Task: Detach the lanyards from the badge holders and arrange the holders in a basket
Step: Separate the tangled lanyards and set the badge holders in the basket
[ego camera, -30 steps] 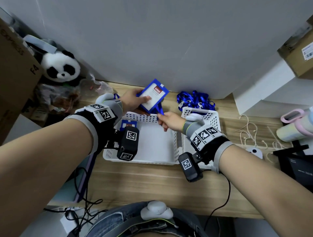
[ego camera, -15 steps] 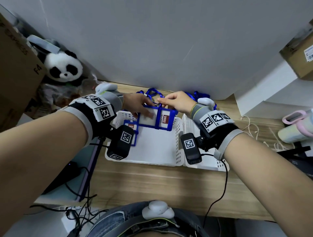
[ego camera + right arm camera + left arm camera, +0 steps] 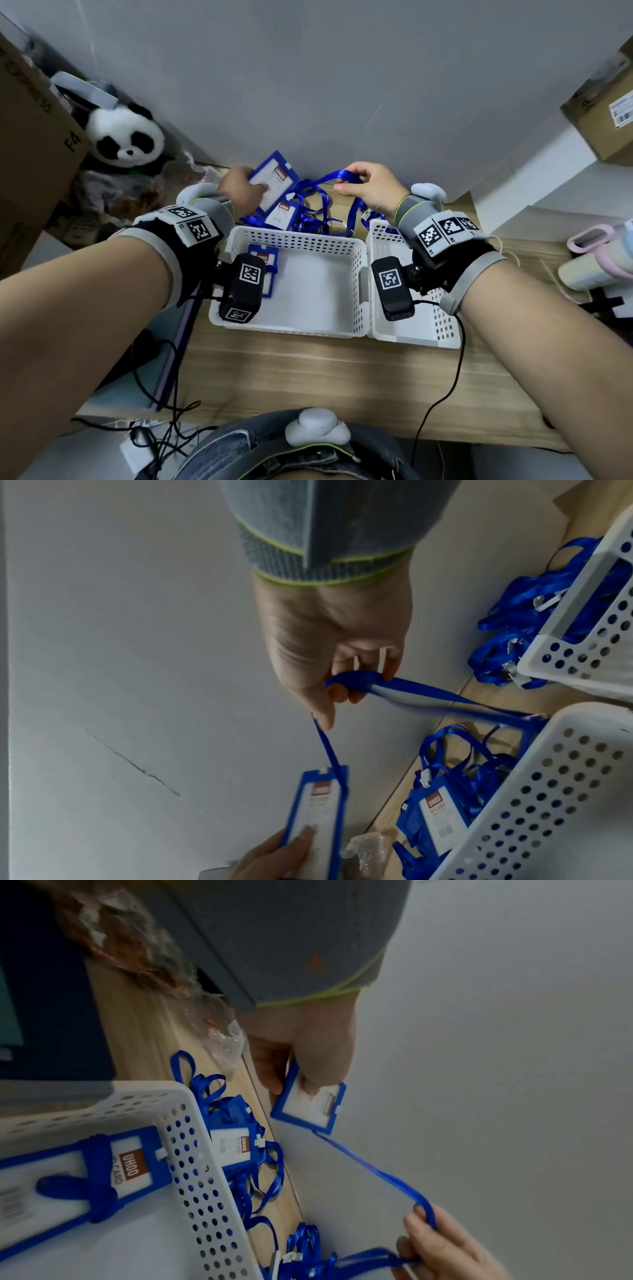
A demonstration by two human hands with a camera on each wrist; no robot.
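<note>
Left hand [image 3: 241, 192] clamped on a blue badge holder [image 3: 270, 183], thumb across the clear front and fingers behind, lifted off the desk and tilted up toward the wall. Gripped by the lower half, probably to leave the top edge, where the strap joins, free to work on.

Right hand [image 3: 371, 190] raised level with the left and well apart from it, fingers curled round a loop of the blue lanyard [image 3: 330, 180] that runs from the held holder. Strap drawn nearly taut between the 2 hands, likely to pull it out of the tangle and bare the attachment point. Not yet detached, as far as the wrist views show.

Below and between the hands, just in front of the wall: a heap of more lanyards with at least 1 more holder [image 3: 286, 214] in it, waiting. Nearer the body, under the left wrist: the white basket [image 3: 294, 240], with 1 holder [image 3: 265, 260] lying flat inside at its left end, a short blue strap loop across it. Under the right wrist: a second white basket [image 3: 380, 236], loose lanyards bunched at its far end beside it.

Judgement: early in the task, with the unhooking of the strap next.
</note>
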